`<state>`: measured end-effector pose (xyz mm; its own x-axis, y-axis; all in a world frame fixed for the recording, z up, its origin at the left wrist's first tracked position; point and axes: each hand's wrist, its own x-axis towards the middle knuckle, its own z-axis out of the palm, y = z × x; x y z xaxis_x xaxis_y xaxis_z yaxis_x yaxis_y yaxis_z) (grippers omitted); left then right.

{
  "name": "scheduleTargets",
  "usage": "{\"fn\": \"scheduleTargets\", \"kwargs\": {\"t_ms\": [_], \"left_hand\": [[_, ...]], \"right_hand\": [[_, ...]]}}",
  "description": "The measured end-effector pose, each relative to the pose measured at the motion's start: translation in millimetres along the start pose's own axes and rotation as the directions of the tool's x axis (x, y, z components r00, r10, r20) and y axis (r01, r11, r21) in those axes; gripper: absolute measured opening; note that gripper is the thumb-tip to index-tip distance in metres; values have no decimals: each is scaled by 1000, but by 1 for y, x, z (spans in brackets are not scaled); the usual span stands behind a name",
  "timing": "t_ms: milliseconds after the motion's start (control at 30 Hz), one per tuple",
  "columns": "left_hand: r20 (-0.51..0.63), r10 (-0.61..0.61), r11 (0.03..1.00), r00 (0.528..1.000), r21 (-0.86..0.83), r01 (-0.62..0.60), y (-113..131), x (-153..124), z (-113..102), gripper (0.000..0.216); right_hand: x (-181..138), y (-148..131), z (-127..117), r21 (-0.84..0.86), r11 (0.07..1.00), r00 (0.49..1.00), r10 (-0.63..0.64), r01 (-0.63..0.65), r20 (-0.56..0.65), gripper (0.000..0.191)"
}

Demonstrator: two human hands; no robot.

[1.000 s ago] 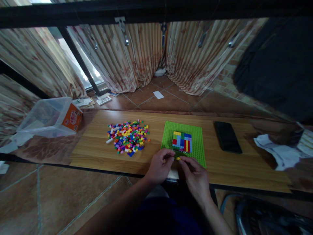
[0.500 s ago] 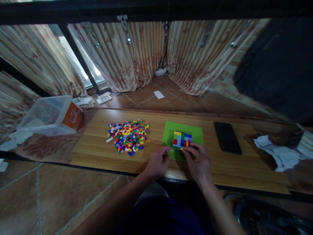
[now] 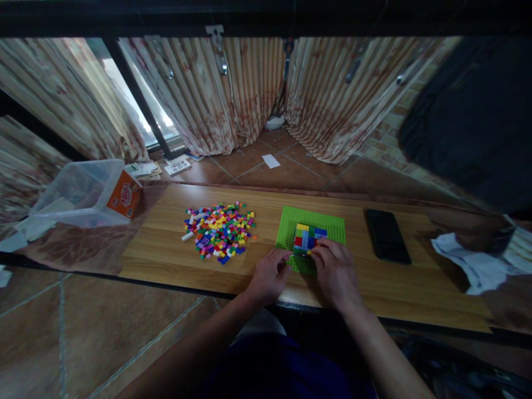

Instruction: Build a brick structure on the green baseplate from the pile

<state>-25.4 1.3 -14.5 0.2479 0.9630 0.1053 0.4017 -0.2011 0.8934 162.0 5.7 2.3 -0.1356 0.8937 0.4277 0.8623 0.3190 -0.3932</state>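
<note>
A flat block of joined toy bricks (image 3: 305, 237), in yellow, red, blue, green and pale blue, sits on a green studded baseplate (image 3: 286, 221). At its lower right corner is my right hand (image 3: 336, 271), fingers bent together and pressed onto the bricks, covering that corner. My left hand (image 3: 269, 275) is curled at the baseplate's lower left edge, thumb and forefinger tips close to the build. Whatever those left fingertips may hold is too small to make out. Left of the baseplate lies a loose heap of small coloured bricks (image 3: 220, 230).
A black phone (image 3: 387, 235) lies right of the baseplate on the wooden board (image 3: 162, 249). Crumpled white paper (image 3: 469, 263) is at the far right. A clear plastic bin (image 3: 78, 194) with an orange label stands at the left. Striped curtains (image 3: 245, 94) hang behind.
My right hand has shifted slightly up and over the build, covering more of its lower right corner. The left hand stays almost in place. The camera view has moved a little.
</note>
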Motion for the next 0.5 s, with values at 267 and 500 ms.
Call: {"fn": "scheduleTargets", "kwargs": {"t_ms": [267,500], "left_hand": [[-4,16,1000,1000,-4,-16,-2,-1,1,29],[-2,6,1000,1000,-4,-6,1,-1,0,28]], "right_hand": [[-3,3,4,80,996,999,43,-40,-32,30],[-3,-7,6,230,959,971,198,-164,-135,26]]}}
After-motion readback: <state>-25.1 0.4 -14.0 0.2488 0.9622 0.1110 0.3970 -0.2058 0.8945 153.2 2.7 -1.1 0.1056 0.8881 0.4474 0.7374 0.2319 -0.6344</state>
